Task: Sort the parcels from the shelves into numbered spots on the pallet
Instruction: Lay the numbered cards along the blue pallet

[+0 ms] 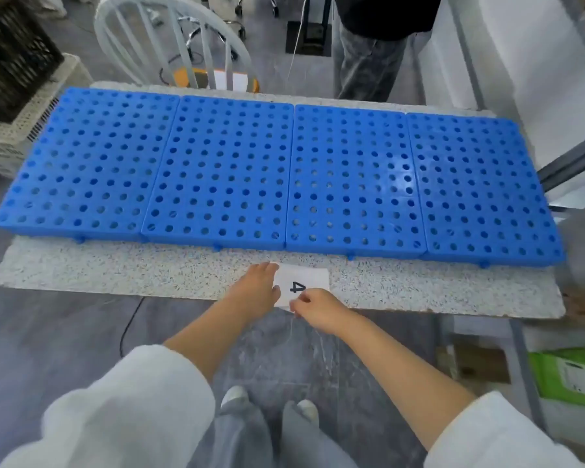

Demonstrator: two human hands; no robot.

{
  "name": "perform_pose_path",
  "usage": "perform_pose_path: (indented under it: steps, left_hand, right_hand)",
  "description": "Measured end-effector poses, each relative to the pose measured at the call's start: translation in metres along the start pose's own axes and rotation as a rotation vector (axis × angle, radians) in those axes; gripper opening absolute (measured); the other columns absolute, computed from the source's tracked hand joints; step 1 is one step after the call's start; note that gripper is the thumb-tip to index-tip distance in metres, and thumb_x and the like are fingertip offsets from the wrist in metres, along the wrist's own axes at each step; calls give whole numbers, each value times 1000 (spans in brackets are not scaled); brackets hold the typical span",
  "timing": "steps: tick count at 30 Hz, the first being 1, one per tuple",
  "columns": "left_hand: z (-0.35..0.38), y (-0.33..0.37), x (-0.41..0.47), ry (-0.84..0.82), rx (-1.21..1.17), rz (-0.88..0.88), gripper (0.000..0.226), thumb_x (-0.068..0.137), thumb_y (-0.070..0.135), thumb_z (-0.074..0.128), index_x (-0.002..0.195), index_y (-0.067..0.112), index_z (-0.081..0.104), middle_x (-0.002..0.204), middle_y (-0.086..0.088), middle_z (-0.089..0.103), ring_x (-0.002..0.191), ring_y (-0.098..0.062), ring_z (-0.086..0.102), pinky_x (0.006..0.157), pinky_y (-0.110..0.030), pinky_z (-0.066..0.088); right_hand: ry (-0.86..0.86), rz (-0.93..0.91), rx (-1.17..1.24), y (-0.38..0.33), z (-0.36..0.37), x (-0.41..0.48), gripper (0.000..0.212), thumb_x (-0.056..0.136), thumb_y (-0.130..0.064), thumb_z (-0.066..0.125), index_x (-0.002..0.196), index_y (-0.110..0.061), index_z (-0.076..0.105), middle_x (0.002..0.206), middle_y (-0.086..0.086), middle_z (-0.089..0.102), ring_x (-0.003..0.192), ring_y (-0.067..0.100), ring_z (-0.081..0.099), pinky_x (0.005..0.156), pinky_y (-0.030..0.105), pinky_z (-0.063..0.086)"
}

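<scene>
**White fabric sleeves (125,400) reach to the near edge of the speckled grey stone-look counter (115,275)**

Pushed-up sleeves fill the bottom corners of the frame. Between them, at bottom centre, stand grey trousers and pale shoes on the mottled grey floor (48,332). Both bare forearms run up to the centre of the frame.

At the counter's near edge lies a white rectangular paper label printed with a black 4 (313,276). The left hand (257,288) lies on the paper label's left end, its fingers straight and close together, flat against the sheet. The right hand (318,307) is at the near edge of the paper label, just below the numeral, with its fingers curled in and pinching the paper.

Just beyond the paper label, a bright blue perforated plastic pallet of four joined panels (233,170) spans the counter across the middle of the frame.

A white spindle-back chair (169,38) stands behind it at upper left. Another person in dark top and grey trousers (368,55) stands at upper centre-right. At the left edge, a dark slatted crate (11,52) sits on a cream lattice crate (11,140). A green-and-white box (571,376) lies at lower right.
</scene>
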State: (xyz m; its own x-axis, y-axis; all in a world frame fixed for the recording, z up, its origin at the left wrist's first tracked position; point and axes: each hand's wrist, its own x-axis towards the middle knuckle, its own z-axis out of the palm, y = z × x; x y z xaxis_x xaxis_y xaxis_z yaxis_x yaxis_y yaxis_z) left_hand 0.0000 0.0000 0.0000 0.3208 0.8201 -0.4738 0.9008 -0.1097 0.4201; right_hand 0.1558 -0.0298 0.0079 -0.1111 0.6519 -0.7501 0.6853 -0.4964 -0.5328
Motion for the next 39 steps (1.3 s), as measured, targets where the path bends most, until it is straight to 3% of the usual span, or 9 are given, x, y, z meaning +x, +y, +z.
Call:
perform_pose_path:
  steps: [3,8,12,15,18,22,28,33,39]
  left_hand:
    - [4,-6,21,50,16,13,51,100,17,38,148,8,26,152,-8,30,140,-23,26,114,-33,24]
    - [4,-2,46,85,108,119,50,98,21,41,146,12,31,141,-4,37,130,-22,36,111,-37,33]
    - [8,-5,48,70,173,176,48,97,24,44,143,15,35,137,-2,36,125,-22,37,106,-38,37]
    - [13,-9,43,59,170,197,48,95,23,47,142,21,38,136,0,36,127,-22,34,104,-38,37]
    - [18,-10,34,39,123,166,47,94,22,48,140,22,40,135,0,35,125,-21,32,102,-37,37]
    - [27,-8,20,32,82,157,46,93,22,49,139,21,41,132,-1,36,121,-21,34,98,-36,42]
    - [28,-2,12,7,43,134,39,95,27,48,133,16,46,129,-4,39,117,-21,38,96,-38,44]
    - [12,1,8,-77,-132,102,41,97,30,45,134,11,46,126,-9,53,113,-24,49,97,-41,45]
    - [-58,23,-11,-3,-375,95,38,101,30,44,131,9,51,126,-4,57,115,-18,54,89,-24,40]
  right_hand:
    - [-39,50,-25,-4,15,12,24,94,-34,46,82,-14,52,82,6,52,72,19,46,67,29,34]
    - [-11,153,12,3,40,25,36,95,-37,40,64,-21,38,65,-4,39,59,12,39,55,25,33]
    - [46,273,266,10,57,32,45,83,-67,42,90,-26,58,95,2,61,99,25,59,95,42,49]
    - [223,285,657,9,57,28,29,95,-41,50,97,-14,59,96,8,64,94,26,65,88,41,55]
    - [410,231,708,14,62,29,22,95,-27,53,105,-10,62,98,6,68,82,23,63,85,44,53]
    - [548,254,763,17,63,27,15,89,-25,60,99,-15,59,109,8,68,98,29,65,88,50,53]
    - [596,190,626,16,44,20,26,92,-15,58,116,-7,55,108,6,64,92,21,60,73,28,45]
    - [596,133,554,9,19,2,27,94,-11,55,121,-8,55,115,4,60,97,16,53,79,29,43]
    - [635,33,549,-28,-38,-42,30,94,-12,55,124,-10,56,120,6,61,100,17,53,80,30,43]
